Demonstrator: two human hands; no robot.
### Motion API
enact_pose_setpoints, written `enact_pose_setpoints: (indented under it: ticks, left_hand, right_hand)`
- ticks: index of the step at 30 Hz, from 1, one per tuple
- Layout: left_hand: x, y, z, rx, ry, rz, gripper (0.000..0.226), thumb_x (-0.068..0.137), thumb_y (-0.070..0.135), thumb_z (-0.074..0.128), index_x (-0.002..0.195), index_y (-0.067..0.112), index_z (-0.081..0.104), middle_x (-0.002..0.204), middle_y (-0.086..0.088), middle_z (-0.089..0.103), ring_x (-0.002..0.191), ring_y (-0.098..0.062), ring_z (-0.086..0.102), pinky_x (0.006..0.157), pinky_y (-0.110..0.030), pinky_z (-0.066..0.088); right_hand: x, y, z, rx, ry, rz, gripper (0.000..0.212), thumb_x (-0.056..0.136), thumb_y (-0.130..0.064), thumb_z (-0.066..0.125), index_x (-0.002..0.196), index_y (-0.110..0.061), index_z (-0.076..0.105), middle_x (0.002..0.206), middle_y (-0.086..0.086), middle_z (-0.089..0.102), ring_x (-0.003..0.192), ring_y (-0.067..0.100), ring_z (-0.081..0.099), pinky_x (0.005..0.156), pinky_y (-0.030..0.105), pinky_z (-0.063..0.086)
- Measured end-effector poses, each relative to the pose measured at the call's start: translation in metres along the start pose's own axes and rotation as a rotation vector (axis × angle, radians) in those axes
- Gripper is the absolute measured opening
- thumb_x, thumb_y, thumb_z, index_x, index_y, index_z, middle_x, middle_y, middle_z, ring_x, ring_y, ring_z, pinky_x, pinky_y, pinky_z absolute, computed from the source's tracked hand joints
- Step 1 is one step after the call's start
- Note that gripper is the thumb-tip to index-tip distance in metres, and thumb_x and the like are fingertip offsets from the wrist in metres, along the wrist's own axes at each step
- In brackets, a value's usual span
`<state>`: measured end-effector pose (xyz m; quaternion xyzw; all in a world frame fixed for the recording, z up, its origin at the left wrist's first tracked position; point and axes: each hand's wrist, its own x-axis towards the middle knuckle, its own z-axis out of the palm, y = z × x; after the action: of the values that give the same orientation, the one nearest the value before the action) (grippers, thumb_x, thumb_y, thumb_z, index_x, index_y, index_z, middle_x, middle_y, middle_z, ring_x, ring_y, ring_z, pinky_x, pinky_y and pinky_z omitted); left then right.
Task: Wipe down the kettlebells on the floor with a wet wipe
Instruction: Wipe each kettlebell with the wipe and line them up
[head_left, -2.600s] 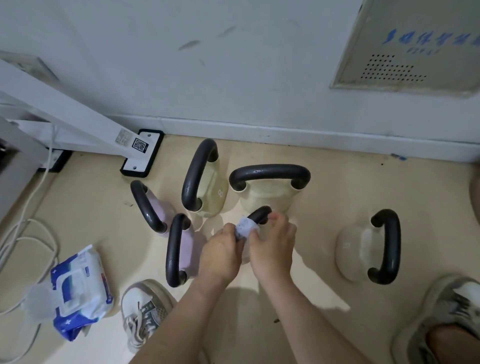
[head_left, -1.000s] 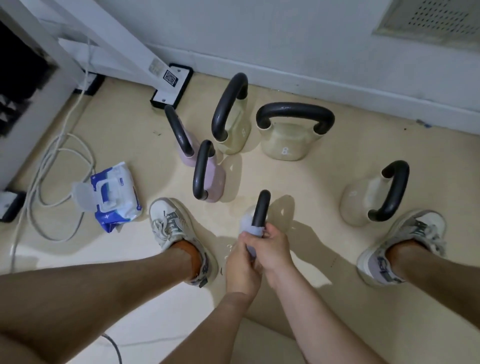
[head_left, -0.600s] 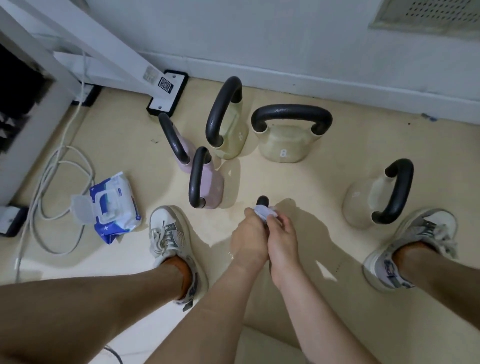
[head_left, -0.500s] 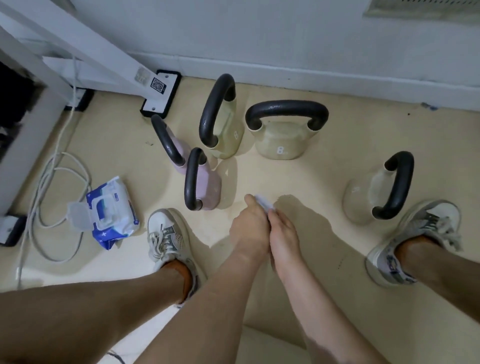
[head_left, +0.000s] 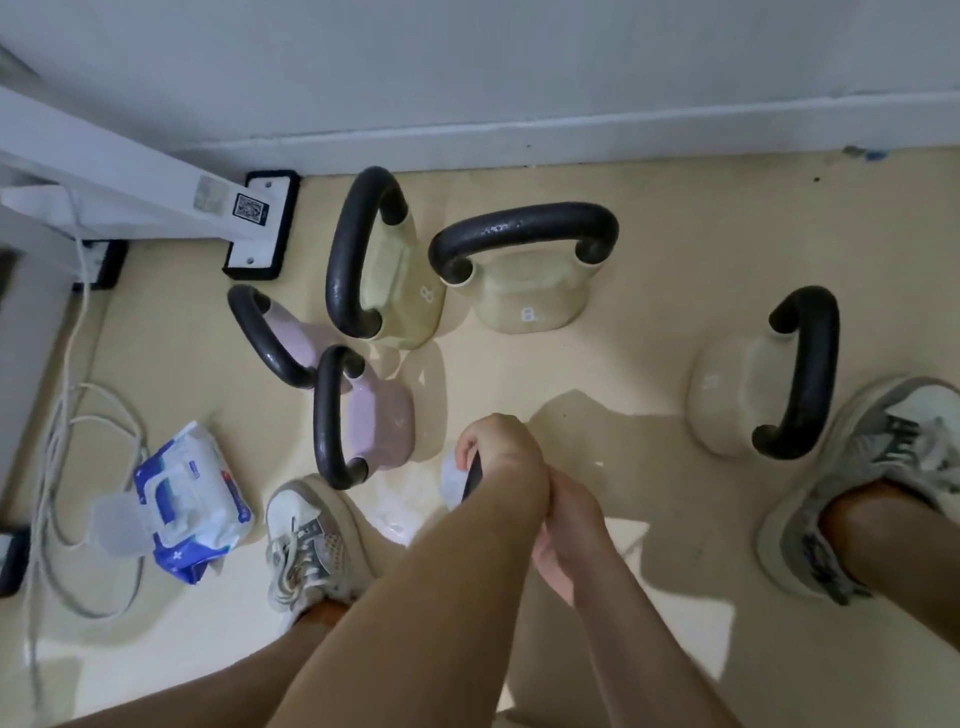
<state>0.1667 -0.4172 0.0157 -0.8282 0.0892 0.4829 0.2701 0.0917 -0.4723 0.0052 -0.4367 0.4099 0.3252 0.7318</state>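
Kettlebell handles (head_left: 524, 228) were black, matt, faintly pitted; bodies (head_left: 524, 304) were smooth and satin. Floor (head_left: 675, 218) was glossy and reflective. Wet-wipe pack (head_left: 192, 499) was shiny plastic film. Shoes (head_left: 306, 540) had mesh cloth.

Looks like a small gym corner: kettlebells (head_left: 524, 275) clustered on a beige floor (head_left: 649, 208) by the far white wall (head_left: 519, 62), a white machine frame (head_left: 104, 192) with a QR sticker (head_left: 251, 207) at far left.

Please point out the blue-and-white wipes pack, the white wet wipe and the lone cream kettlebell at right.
blue-and-white plastic wipes pack (head_left: 189, 499): head view, its top face.
white wet wipe (head_left: 450, 475): head view, exposed fold.
cream kettlebell with black handle (head_left: 724, 400): head view, its body.
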Motion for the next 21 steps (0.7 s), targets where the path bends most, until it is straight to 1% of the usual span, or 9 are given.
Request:
enact_pose_setpoints:
  ticks: [3, 5, 8, 10, 11, 13, 15, 18, 21]
  left_hand:
    - [-0.001, -0.011, 0.005, -0.118, 0.073, 0.078, 0.021, 0.085, 0.009, 0.056, 0.103, 0.01, 0.067, 0.097, -0.005, 0.064, 0.092, -0.026, 0.066, 0.059, -0.028, 0.049]
    - [-0.009, -0.026, 0.012, -0.406, 0.18, 0.08, 0.024, 0.087, 0.01, 0.055, 0.11, 0.008, 0.061, 0.106, -0.009, 0.065, 0.103, -0.029, 0.063, 0.072, -0.029, 0.043]
    - [-0.026, -0.044, 0.038, -1.085, 0.245, 0.125, 0.016, 0.088, 0.015, 0.049, 0.102, 0.006, 0.048, 0.096, -0.007, 0.062, 0.085, -0.025, 0.058, 0.071, -0.034, 0.041]
    - [-0.041, -0.042, 0.059, -1.527, 0.288, 0.249, 0.027, 0.082, 0.022, 0.049, 0.102, 0.005, 0.049, 0.088, 0.0, 0.06, 0.076, -0.011, 0.057, 0.07, -0.03, 0.046]
    - [-0.048, -0.039, 0.07, -1.613, 0.327, 0.282, 0.027, 0.079, 0.025, 0.048, 0.102, 0.011, 0.054, 0.088, 0.005, 0.062, 0.075, -0.001, 0.059, 0.069, -0.021, 0.048]
    - [-0.06, -0.035, 0.091, -1.667, 0.411, 0.323, 0.022, 0.081, 0.028, 0.046, 0.1, 0.028, 0.056, 0.094, 0.015, 0.063, 0.081, 0.013, 0.059, 0.073, -0.01, 0.046]
    - [-0.069, -0.034, 0.107, -1.73, 0.465, 0.337, 0.025, 0.081, 0.03, 0.047, 0.105, 0.029, 0.056, 0.099, 0.017, 0.063, 0.088, 0.013, 0.06, 0.078, -0.009, 0.046]
    - [-0.077, -0.03, 0.126, -1.718, 0.478, 0.357, 0.04, 0.084, 0.034, 0.045, 0.121, 0.023, 0.056, 0.096, 0.021, 0.066, 0.086, 0.004, 0.063, 0.078, -0.021, 0.049]
    - [-0.083, -0.022, 0.142, -1.497, 0.609, 0.374, 0.051, 0.098, 0.047, 0.022, 0.142, 0.031, 0.042, 0.133, 0.017, 0.053, 0.125, -0.006, 0.048, 0.107, -0.03, 0.037]
  right_hand:
    - [0.003, 0.0, 0.015, -0.021, 0.046, -0.075, 0.025, 0.094, -0.001, 0.044, 0.097, -0.001, 0.069, 0.081, 0.014, 0.067, 0.066, 0.018, 0.062, 0.053, 0.023, 0.05]
    - [0.005, -0.003, 0.026, -0.095, 0.052, -0.147, 0.026, 0.095, -0.007, 0.045, 0.08, -0.005, 0.067, 0.074, 0.01, 0.065, 0.063, 0.013, 0.061, 0.056, 0.024, 0.048]
    - [0.004, -0.009, 0.042, -0.231, 0.056, -0.254, 0.024, 0.086, -0.023, 0.054, 0.077, -0.005, 0.066, 0.071, 0.006, 0.065, 0.069, 0.017, 0.062, 0.062, 0.029, 0.047]
    - [-0.002, -0.007, 0.049, -0.304, 0.054, -0.29, 0.024, 0.074, -0.034, 0.056, 0.084, -0.019, 0.071, 0.087, -0.001, 0.072, 0.087, 0.017, 0.067, 0.079, 0.036, 0.053]
    - [-0.004, -0.006, 0.051, -0.379, 0.071, -0.312, 0.029, 0.071, -0.037, 0.057, 0.094, -0.028, 0.072, 0.102, -0.006, 0.071, 0.101, 0.015, 0.064, 0.093, 0.037, 0.051]
    - [-0.012, 0.0, 0.056, -0.582, 0.086, -0.375, 0.044, 0.081, -0.03, 0.057, 0.125, -0.033, 0.059, 0.131, -0.006, 0.055, 0.125, 0.017, 0.044, 0.109, 0.034, 0.037]
    - [-0.024, 0.006, 0.06, -0.702, 0.079, -0.419, 0.054, 0.093, -0.023, 0.05, 0.145, -0.027, 0.036, 0.143, -0.003, 0.041, 0.135, 0.017, 0.025, 0.112, 0.029, 0.028]
    - [-0.04, 0.022, 0.055, -0.847, 0.074, -0.482, 0.063, 0.1, -0.026, 0.04, 0.154, -0.026, 0.007, 0.155, 0.0, 0.02, 0.144, 0.015, 0.015, 0.117, 0.031, 0.026]
    - [-0.053, 0.04, 0.049, -0.987, 0.015, -0.586, 0.064, 0.104, -0.025, 0.028, 0.153, -0.021, -0.013, 0.163, -0.003, -0.006, 0.15, 0.01, 0.002, 0.118, 0.015, 0.007]
